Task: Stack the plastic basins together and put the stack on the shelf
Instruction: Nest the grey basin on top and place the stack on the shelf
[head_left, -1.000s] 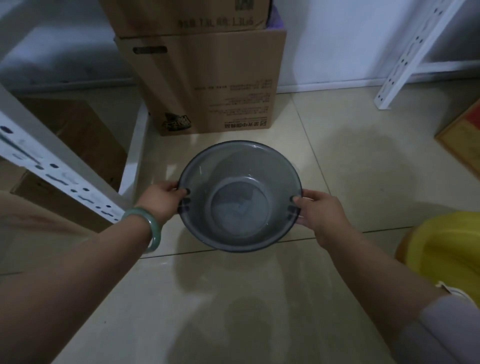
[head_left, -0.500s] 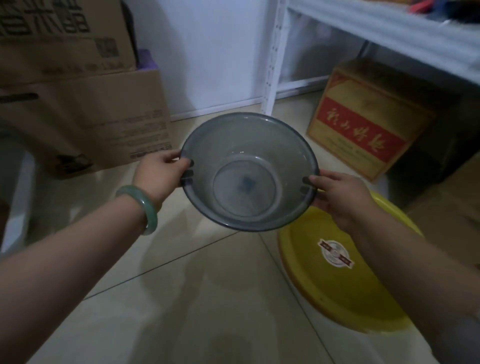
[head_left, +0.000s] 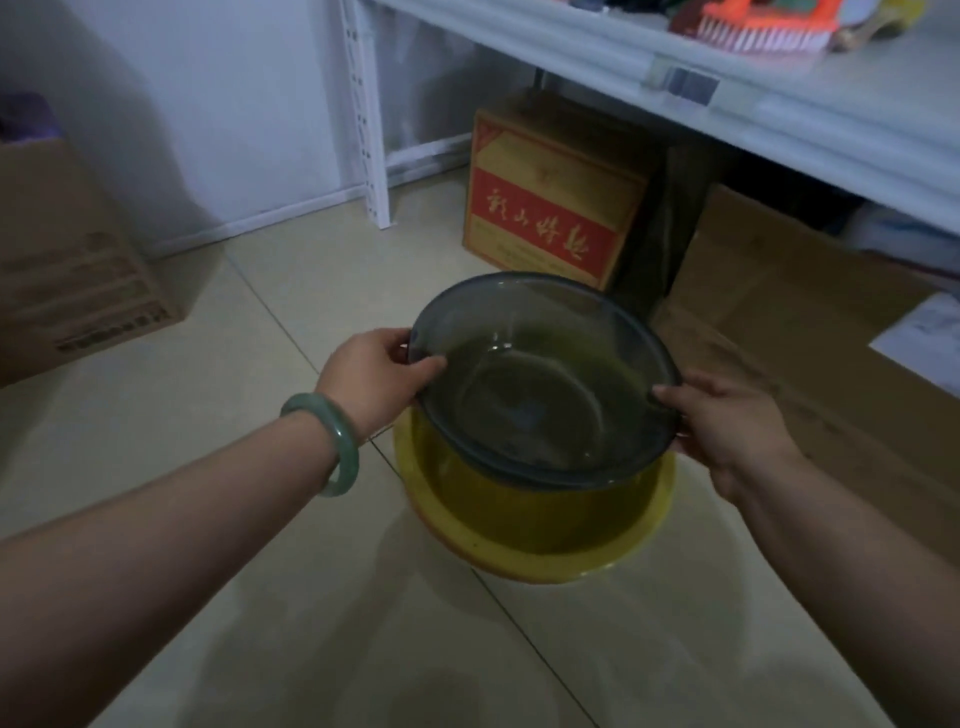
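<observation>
I hold a see-through grey plastic basin (head_left: 540, 384) by its rim, with my left hand (head_left: 376, 379) on its left edge and my right hand (head_left: 727, 421) on its right edge. It hangs, tilted a little toward me, directly over a larger yellow basin (head_left: 524, 535) that rests on the tiled floor. The yellow shows through the grey wall. Whether the two basins touch is unclear. A white metal shelf (head_left: 753, 98) runs across the upper right.
Under the shelf stand a red and yellow carton (head_left: 550, 208) and a large flat cardboard box (head_left: 810, 312). Another cardboard box (head_left: 78, 270) sits at the left by the wall. A brush with an orange back (head_left: 753, 23) lies on the shelf. A white upright post (head_left: 369, 114) stands behind.
I have turned to the right and carried the grey basin from beside the left carton to above the yellow basin. Both hands keep the same grip on its rim.
</observation>
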